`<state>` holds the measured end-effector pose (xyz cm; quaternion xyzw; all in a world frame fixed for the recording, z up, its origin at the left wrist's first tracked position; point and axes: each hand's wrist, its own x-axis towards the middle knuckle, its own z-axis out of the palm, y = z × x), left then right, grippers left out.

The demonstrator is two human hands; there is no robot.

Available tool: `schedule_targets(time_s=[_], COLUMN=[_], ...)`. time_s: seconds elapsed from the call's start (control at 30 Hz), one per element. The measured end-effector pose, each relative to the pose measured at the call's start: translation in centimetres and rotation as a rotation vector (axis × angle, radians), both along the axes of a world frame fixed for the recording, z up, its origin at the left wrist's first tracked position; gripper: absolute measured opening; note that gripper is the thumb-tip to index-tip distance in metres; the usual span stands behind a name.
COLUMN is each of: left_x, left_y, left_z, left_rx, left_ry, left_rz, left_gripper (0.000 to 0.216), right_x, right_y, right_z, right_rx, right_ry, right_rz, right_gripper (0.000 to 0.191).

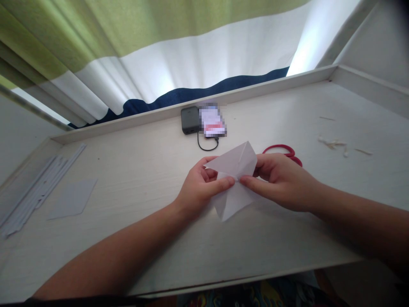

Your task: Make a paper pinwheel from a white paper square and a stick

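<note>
A folded sheet of white paper (236, 200) is held up over the table between both hands, with creases meeting near its middle. My left hand (201, 183) pinches it from the left, thumb on the near face and fingers behind. From the right, my right hand (281, 179) grips it the same way, its thumb tip close to the left thumb at the centre. Fingers behind the paper are partly hidden. Just beyond my right hand lie red-handled scissors (279, 147); their blades are out of sight.
White paper strips (41, 194) and a flat paper piece (73, 198) lie on the left of the white table (143, 170). A dark power bank (190, 120) is cabled to a blurred phone (212, 120) at the back. Small pale scraps (334, 143) lie right. A raised rim borders the back.
</note>
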<state>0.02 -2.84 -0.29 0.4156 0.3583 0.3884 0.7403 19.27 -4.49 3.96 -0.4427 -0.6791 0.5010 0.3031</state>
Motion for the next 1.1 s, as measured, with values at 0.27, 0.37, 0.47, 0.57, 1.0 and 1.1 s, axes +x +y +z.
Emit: schedule_targets(time_s=[0.27,0.37,0.47,0.57,1.0,1.1], left_x=[0.0,-0.1,0.0,0.0,-0.2,-0.1], left_y=[0.0,0.2,0.3,0.3,-0.1,-0.1], left_z=[0.1,0.1,0.3,0.4,0.3,0.3], left_rx=[0.015,0.013,-0.008,-0.025,0.048,0.035], left_ry=[-0.031,-0.051,-0.097,-0.124,-0.129,-0.126], left_rz=[-0.013,0.037,0.076,0.067,-0.015,-0.001], left_gripper=[0.053,0.052,0.048,0.044,0.033,0.033], right_x=[0.3,1.0,1.2,0.8,-0.9,-0.9], right_y=[0.2,-0.2,-0.8,-1.3,-0.8,-0.7], right_z=[-0.9,-0.8,-0.7,-1.0,-1.4,-1.2], right_rx=[0.144,0.543,0.964,1.158,0.892,0.799], right_ry=[-0.027,-0.144,-0.292,-0.473,-0.346,-0.342], right_rz=[-0.031,-0.259,-0.112,0.183,-0.082,-0.12], right_gripper=[0.016,0.028,0.031,0.02,0.006,0.01])
